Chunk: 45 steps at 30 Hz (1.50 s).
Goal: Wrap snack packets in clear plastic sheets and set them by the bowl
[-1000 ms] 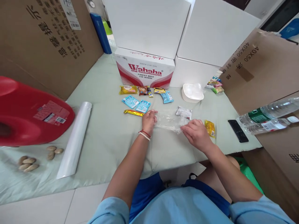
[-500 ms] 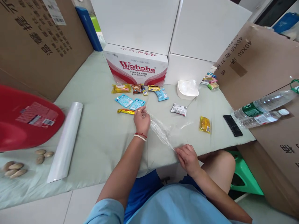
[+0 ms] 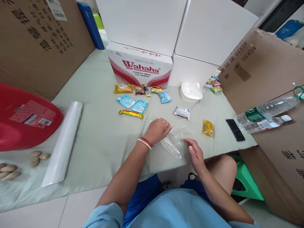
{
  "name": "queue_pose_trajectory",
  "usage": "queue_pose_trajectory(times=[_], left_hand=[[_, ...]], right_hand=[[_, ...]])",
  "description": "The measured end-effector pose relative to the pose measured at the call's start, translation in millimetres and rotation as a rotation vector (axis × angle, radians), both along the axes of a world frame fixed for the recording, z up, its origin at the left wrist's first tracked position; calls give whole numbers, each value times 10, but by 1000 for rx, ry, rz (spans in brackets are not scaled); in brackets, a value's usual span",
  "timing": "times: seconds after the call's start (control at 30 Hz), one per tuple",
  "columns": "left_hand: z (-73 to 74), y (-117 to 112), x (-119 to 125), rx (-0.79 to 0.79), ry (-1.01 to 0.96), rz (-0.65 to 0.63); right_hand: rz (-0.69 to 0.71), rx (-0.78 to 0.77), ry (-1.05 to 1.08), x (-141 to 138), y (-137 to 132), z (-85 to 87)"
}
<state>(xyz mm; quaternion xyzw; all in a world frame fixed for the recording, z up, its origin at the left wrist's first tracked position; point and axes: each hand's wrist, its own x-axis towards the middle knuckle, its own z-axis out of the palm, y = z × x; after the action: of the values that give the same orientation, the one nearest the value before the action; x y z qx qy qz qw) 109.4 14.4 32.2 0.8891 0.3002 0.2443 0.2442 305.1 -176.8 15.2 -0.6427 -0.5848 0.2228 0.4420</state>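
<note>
A clear, crumpled plastic bag (image 3: 174, 146) lies on the table between my hands. My left hand (image 3: 159, 130) is over its upper left part, fingers curled and closed on the film, the thumb mostly hidden. Beside the bag's right edge, my right hand (image 3: 195, 154) is open, fingers stretched toward the film. Past my left hand lie a long gold-wrapped snack (image 3: 131, 114) and two light-blue sachets (image 3: 125, 101). A white printed packet (image 3: 182, 112) sits beyond the bag, and a yellow packet (image 3: 208, 128) is to its right.
Wrapped snacks (image 3: 123, 89) line the foot of a Wahaha box (image 3: 140, 68). Nearby stands a white bowl (image 3: 184, 96) with plastic in it. At right are a phone (image 3: 235, 129) and bottles (image 3: 266, 125); at left, a white roll (image 3: 63, 144), a red container (image 3: 28, 118) and stones (image 3: 35, 153).
The stretched bag has slackened and now lies more spread out on the table. My left hand moved right and nearer to me; my right hand released its end, moved slightly right and opened.
</note>
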Motion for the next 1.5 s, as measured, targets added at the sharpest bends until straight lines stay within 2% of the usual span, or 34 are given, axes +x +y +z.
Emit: queue_pose_trajectory(times=[0.1, 0.2, 0.3, 0.4, 0.5, 0.57, 0.63, 0.7, 0.73, 0.8, 0.83, 0.9, 0.97, 1.03, 1.13, 1.23, 1.3, 1.4, 1.47, 1.5], left_hand=[[2, -89, 80, -16, -44, 29], [64, -175, 75, -35, -118, 106], [155, -187, -89, -65, -243, 266], [181, -151, -368, -154, -383, 487], [66, -141, -642, -357, -470, 662], [-60, -161, -792, -484, -440, 734], [-161, -200, -916, -534, -378, 789], [-183, -257, -1010, -505, -348, 867], [-156, -292, -1039, -440, -340, 930], [-43, -367, -1044, -190, -316, 1011], [30, -402, -1015, -35, -288, 985], [163, -442, -900, 209, -163, 767], [226, -429, -749, 253, 30, 480], [187, -380, -630, 177, 220, 326], [-20, -359, -608, 64, 366, 314], [-239, -488, -720, 69, 392, 348], [-313, -603, -782, 96, 391, 363], [-319, -695, -792, 102, 405, 352], [-296, -694, -769, 93, 431, 334], [-285, -685, -759, 93, 443, 329]], right_hand=[[-129, -128, 214, -52, 275, 0], [-198, -190, 355, -100, 552, 93], [-280, -162, 485, -68, 674, 216], [-360, -175, 588, 5, 639, 253], [-377, -211, 635, 49, 559, 184], [-347, -240, 612, 61, 525, 114], [-304, -263, 541, 76, 516, 45], [-271, -262, 452, 100, 528, -13], [-260, -257, 408, 114, 540, -35], [-240, -251, 328, 134, 574, -63], [-227, -249, 289, 137, 595, -66], [-197, -243, 217, 128, 640, -58], [-178, -238, 158, 110, 676, -39], [-185, -225, 94, 114, 682, -31], [-229, -204, -24, 222, 601, -52], [-217, -280, -129, 428, 481, -33], [-213, -259, -228, 532, 486, 68], [-196, -41, -379, 485, 751, 321], [-72, 29, -424, 299, 1070, 468], [21, 0, -432, 180, 1249, 513]])
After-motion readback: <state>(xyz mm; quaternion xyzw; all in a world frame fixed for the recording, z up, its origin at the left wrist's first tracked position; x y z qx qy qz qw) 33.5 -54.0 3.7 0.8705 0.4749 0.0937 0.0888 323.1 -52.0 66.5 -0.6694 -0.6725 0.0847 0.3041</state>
